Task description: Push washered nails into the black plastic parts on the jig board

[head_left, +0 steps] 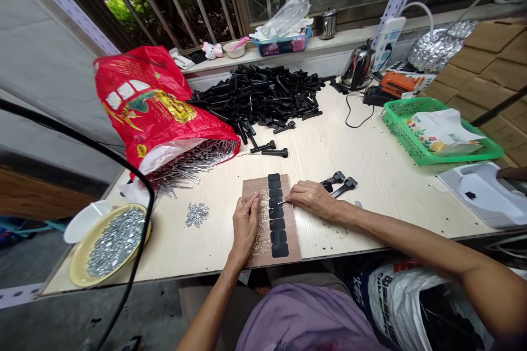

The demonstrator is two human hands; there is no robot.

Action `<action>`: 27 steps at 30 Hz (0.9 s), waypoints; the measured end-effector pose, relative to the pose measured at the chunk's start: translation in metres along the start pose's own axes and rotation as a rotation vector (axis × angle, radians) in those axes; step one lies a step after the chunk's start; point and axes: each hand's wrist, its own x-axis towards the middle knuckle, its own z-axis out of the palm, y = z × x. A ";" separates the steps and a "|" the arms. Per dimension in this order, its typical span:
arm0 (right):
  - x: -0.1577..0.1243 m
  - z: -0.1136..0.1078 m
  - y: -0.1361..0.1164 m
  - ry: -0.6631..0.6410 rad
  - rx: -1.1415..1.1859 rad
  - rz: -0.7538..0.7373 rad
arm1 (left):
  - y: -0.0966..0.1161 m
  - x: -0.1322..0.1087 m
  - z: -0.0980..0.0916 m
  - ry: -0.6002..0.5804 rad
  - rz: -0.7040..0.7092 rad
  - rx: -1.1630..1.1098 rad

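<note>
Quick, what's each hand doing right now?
Left hand: fingers closed; whether they hold anything cannot be told.
Right hand: closed, holding a thin metal rod.

Around the brown board (292,238): left hand (246,219) at nine o'clock, right hand (310,197) pinching a thin metal pin (282,203) at two, black parts (263,96) heaped at twelve, red bag (164,104) near ten

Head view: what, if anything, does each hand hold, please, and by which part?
Right hand grips a thin silvery metal rod behind its exposed tip; left hand, cannot tell.
</note>
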 end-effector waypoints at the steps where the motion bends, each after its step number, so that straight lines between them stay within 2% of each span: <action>1: -0.002 0.001 -0.003 0.003 0.005 0.006 | 0.001 0.000 0.000 0.001 0.002 -0.001; 3: -0.005 0.001 -0.010 -0.023 0.020 -0.027 | 0.002 -0.001 0.001 0.001 -0.003 -0.007; 6: -0.006 -0.002 -0.014 -0.121 0.060 -0.186 | 0.004 -0.001 0.000 0.000 -0.020 -0.010; 7: -0.004 -0.004 -0.012 -0.120 0.077 -0.189 | 0.004 -0.001 0.000 0.001 -0.027 -0.011; 11: 0.005 -0.006 -0.004 0.065 0.136 0.003 | 0.004 -0.002 0.000 0.015 -0.050 -0.031; 12: 0.006 -0.006 -0.005 0.064 0.159 -0.044 | 0.004 -0.002 0.000 0.020 -0.052 -0.035; 16: 0.004 -0.006 -0.015 -0.066 0.218 -0.236 | 0.002 -0.002 0.001 0.038 -0.059 -0.046; 18: 0.007 -0.010 -0.015 -0.061 0.226 -0.150 | 0.001 -0.002 0.001 0.039 -0.060 -0.050; 20: 0.012 -0.013 -0.012 -0.025 0.211 -0.002 | 0.001 -0.002 0.001 0.042 -0.063 -0.055; 21: 0.013 -0.015 -0.012 -0.053 0.216 -0.016 | 0.001 -0.002 0.001 0.045 -0.064 -0.056; 24: 0.013 -0.017 -0.012 -0.170 0.243 -0.207 | 0.000 -0.002 0.001 0.050 -0.074 -0.056; 25: 0.013 -0.018 -0.011 -0.189 0.247 -0.224 | -0.001 -0.002 0.001 0.049 -0.077 -0.057; 27: 0.014 -0.018 -0.007 -0.198 0.243 -0.161 | -0.002 -0.002 0.002 0.052 -0.082 -0.061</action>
